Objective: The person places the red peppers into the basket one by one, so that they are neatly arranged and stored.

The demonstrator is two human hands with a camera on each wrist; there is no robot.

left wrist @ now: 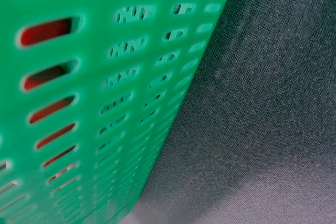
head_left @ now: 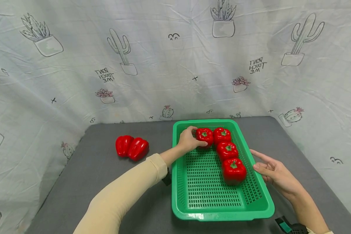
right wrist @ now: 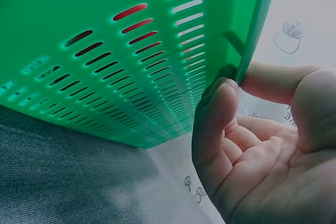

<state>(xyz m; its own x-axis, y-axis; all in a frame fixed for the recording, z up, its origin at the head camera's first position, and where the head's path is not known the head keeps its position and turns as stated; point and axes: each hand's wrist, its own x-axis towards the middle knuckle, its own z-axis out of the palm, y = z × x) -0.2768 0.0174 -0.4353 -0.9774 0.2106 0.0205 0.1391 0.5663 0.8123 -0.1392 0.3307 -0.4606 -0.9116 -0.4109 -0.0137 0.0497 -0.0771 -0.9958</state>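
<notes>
Inside the green plastic basket (head_left: 209, 216), my left hand (head_left: 188, 140) holds a red bell pepper (head_left: 204, 134) between thumb and fingers at the far left. Three more red bell peppers (head_left: 227, 150) stand stem-up in a row along the basket's right side. At the right rim, my right hand (head_left: 276, 174) pinches the basket edge, its curled fingers (right wrist: 215, 124) below the rim in the right wrist view. The left wrist view shows the basket's slotted side (left wrist: 105, 77) with red behind the slots; the left hand is out of that view.
Two red bell peppers (head_left: 138, 149) lie on their sides, touching, left of the basket on the dark grey table (head_left: 105, 182). A pale cloth printed with potted cacti (head_left: 163, 65) hangs behind and beside the table.
</notes>
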